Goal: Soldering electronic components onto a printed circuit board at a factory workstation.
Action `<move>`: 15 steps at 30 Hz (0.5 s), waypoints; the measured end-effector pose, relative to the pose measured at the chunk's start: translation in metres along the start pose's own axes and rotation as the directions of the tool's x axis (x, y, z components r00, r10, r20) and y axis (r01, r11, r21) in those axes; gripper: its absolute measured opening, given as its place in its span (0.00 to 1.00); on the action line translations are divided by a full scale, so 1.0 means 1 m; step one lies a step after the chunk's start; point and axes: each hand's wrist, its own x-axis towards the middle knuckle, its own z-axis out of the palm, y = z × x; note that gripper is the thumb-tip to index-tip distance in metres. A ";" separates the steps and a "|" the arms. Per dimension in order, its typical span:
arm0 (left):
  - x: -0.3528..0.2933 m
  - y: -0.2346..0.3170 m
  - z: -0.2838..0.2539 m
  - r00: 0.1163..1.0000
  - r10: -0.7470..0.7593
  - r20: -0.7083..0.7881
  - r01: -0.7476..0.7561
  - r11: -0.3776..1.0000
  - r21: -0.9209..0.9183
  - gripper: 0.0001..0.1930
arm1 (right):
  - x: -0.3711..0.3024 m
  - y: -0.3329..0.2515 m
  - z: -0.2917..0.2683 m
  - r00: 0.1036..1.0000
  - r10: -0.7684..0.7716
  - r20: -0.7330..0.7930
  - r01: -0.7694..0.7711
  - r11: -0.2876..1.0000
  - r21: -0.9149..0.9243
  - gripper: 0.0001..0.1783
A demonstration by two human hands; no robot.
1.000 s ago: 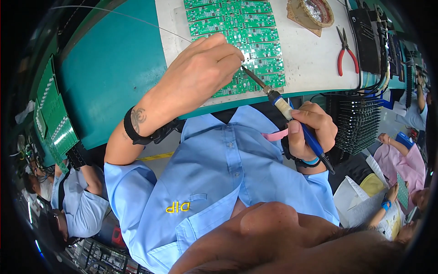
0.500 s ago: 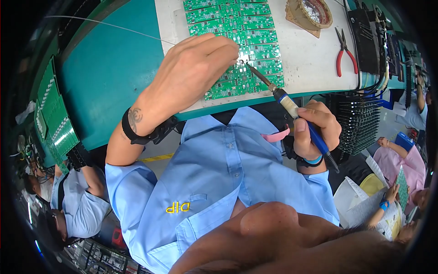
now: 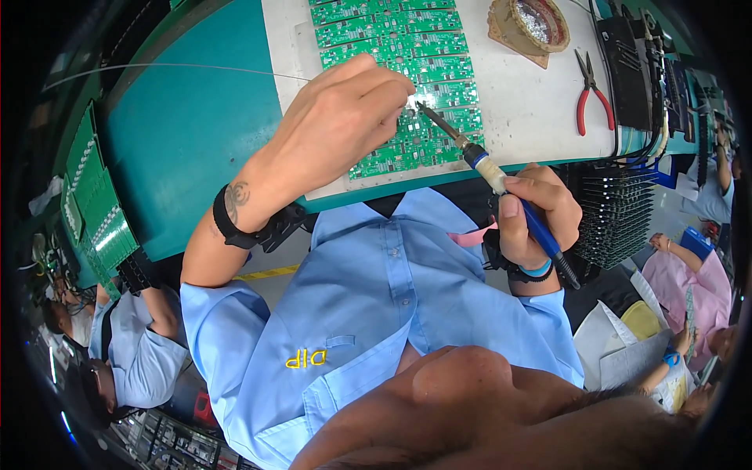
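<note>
A panel of green circuit boards (image 3: 427,74) lies on a white mat (image 3: 525,106). My right hand (image 3: 540,215) is closed around a soldering iron (image 3: 491,171) with a blue handle, held slanting up and left. Its tip is at the boards, near a bright spot of glare. Just left of that tip, my left hand (image 3: 337,117) is closed in a pinch over the boards. A thin solder wire (image 3: 211,67) runs into it from the left. The wire's end is hidden by my fingers.
Red-handled pliers (image 3: 593,94) and a round tub (image 3: 536,23) sit on the right. Beyond the pliers are a black holder (image 3: 624,70) and cables. Racked boards (image 3: 615,207) stand beside my right hand. Green boards (image 3: 98,204) are at far left. Co-workers sit on both sides.
The iron's tip and my right hand have shifted slightly up and left. My left hand moved slightly, and the wire now arcs lower on the left. The boards appear a little lower in view.
</note>
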 end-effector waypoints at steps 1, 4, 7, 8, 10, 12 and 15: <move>0.000 -0.001 0.002 1.000 0.009 -0.001 -0.009 1.000 -0.005 0.12 | 0.001 0.001 0.000 1.000 -0.021 -0.012 0.021 1.000 0.011 0.09; -0.001 -0.001 0.003 1.000 0.014 0.001 -0.014 1.000 -0.011 0.13 | -0.003 -0.001 -0.002 0.999 0.016 0.033 -0.017 1.000 0.014 0.09; -0.001 -0.002 0.003 1.000 0.006 0.006 -0.006 1.000 -0.014 0.14 | -0.003 -0.001 -0.001 0.998 0.033 0.055 -0.033 0.999 0.015 0.09; -0.001 -0.001 0.003 1.000 0.003 0.006 -0.003 1.000 -0.015 0.14 | -0.003 0.000 -0.001 0.998 0.031 0.057 -0.031 0.999 0.013 0.10; 0.000 -0.001 0.004 1.000 -0.002 0.007 0.002 1.000 -0.018 0.14 | -0.002 0.000 0.000 0.998 0.029 0.058 -0.030 0.999 0.012 0.10; 0.001 -0.001 0.004 1.000 0.000 0.006 0.000 1.000 -0.025 0.13 | -0.001 0.003 0.001 1.000 0.012 0.023 -0.013 1.000 0.027 0.09; 0.000 0.000 0.005 1.000 0.002 0.002 -0.002 0.999 -0.036 0.13 | 0.000 0.004 0.002 1.000 0.002 0.007 -0.002 0.999 0.035 0.09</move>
